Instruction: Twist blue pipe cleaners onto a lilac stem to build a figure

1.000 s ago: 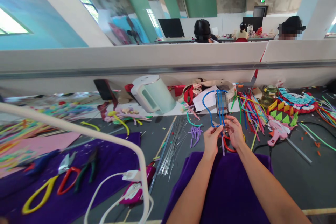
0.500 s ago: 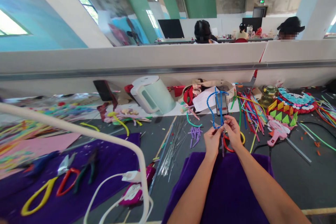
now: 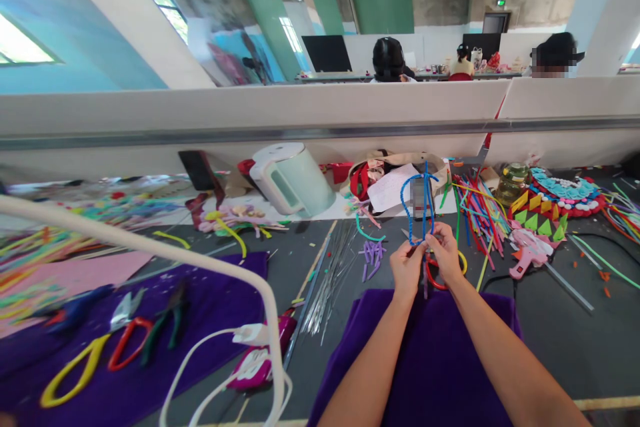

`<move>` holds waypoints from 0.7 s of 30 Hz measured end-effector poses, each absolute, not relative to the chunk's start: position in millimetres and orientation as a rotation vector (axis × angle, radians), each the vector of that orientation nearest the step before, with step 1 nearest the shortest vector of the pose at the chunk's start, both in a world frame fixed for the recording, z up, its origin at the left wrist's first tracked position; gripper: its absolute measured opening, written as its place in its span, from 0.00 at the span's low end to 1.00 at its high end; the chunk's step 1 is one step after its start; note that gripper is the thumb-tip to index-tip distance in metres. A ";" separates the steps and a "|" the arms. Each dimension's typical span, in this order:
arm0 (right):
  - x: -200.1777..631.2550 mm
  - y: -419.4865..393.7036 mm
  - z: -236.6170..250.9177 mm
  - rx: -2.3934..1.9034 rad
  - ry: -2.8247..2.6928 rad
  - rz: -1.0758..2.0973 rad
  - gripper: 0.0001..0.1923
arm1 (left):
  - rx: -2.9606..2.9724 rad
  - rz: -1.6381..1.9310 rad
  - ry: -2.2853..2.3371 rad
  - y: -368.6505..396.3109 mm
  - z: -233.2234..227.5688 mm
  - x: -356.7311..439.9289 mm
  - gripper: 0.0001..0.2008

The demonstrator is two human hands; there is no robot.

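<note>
A purple cloth (image 3: pixel 440 353) covers the near edge of a dark worktop (image 3: pixel 575 347). Just beyond it, two hands meet: the left hand (image 3: pixel 407 268) and right hand (image 3: pixel 447 255) pinch the lower end of an upright blue fuzzy loop (image 3: pixel 425 207) with narrowed fingertips. Farther right lies a pink glue gun (image 3: pixel 530 259); farther left, a pale-green kettle (image 3: pixel 315 183) stands before a white partition (image 3: pixel 250 107). Past that, people sit.

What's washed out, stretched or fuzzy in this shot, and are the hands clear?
Head view: the window at far left is burned nearly white; head view: the mint kettle leans, probably lens distortion; head view: green pliers look soft, while left hand, right hand and blue loop read fairly clearly.
</note>
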State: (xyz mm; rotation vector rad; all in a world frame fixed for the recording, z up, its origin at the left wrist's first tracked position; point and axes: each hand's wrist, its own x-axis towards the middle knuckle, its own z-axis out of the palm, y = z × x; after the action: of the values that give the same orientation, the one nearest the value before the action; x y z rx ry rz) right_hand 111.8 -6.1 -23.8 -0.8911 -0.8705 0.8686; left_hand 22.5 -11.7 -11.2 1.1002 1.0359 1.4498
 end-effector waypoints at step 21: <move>96.5 -15.7 -16.4 -0.873 -0.772 0.893 0.08 | 0.370 1.370 0.828 1.8 -9.6 11.9 0.10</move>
State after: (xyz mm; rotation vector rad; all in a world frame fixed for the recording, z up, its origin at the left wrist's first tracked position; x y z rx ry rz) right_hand 96.5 -15.7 -16.4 -0.8725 -0.7723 0.8930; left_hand 11.9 1.8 -9.6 0.3697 0.8276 1.3704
